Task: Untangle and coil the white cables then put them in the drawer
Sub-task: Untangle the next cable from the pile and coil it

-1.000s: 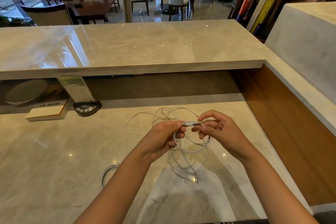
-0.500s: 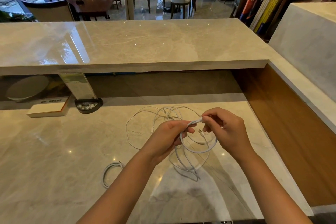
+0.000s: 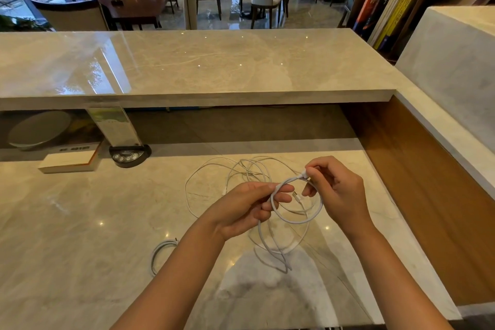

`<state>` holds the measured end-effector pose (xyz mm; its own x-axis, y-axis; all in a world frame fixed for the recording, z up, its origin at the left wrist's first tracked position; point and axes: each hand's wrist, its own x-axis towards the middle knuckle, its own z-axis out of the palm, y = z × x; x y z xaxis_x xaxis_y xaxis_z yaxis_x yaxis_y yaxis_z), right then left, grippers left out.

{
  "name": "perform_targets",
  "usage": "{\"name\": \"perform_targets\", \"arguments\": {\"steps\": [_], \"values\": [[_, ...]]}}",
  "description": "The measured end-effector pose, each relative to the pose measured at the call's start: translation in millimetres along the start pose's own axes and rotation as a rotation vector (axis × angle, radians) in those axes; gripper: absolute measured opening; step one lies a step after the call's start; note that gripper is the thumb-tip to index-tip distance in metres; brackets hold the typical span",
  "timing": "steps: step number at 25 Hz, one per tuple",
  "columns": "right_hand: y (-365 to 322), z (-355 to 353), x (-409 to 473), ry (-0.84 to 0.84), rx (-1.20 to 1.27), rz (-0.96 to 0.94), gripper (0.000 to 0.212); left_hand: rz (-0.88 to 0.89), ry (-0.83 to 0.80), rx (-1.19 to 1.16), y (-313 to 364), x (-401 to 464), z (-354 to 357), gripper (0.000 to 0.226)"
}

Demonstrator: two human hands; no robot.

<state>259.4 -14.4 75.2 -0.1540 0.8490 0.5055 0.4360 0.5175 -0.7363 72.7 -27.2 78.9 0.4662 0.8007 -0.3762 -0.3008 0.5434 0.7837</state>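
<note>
A thick white cable (image 3: pixel 300 220) forms a loop between my two hands above the lower marble desk. My left hand (image 3: pixel 246 207) pinches the loop where the strands cross. Fingers of my right hand (image 3: pixel 334 190) hold the cable's plug end at the top of the loop. More of this cable hangs down in loose bends onto the desk. Behind the hands lies a tangle of thin white cables (image 3: pixel 241 171). A small coiled white cable (image 3: pixel 160 252) rests on the desk left of my left forearm. No drawer is in sight.
The lower marble desk (image 3: pixel 80 222) is bounded by a raised marble counter (image 3: pixel 214 67) behind and a wooden side panel (image 3: pixel 428 182) at right. A white box (image 3: pixel 67 162), a black button device (image 3: pixel 128 154) and an acrylic sign stand (image 3: pixel 115 126) sit at back left.
My right hand has lifted the plug end up and to the right, widening the loop. The left hand keeps its pinch on the cable.
</note>
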Motion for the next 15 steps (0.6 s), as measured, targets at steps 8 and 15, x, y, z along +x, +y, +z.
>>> {"name": "perform_targets", "arguments": {"steps": [8,15], "values": [[1.0,7.2,8.0,0.139,0.128,0.270,0.009,0.184,0.172,0.045,5.0,3.6,7.0,0.023],[-1.6,23.5,-29.0,-0.716,0.453,0.553,0.026,0.455,0.211,-0.309,16.2,2.3,-8.3,0.025]]}}
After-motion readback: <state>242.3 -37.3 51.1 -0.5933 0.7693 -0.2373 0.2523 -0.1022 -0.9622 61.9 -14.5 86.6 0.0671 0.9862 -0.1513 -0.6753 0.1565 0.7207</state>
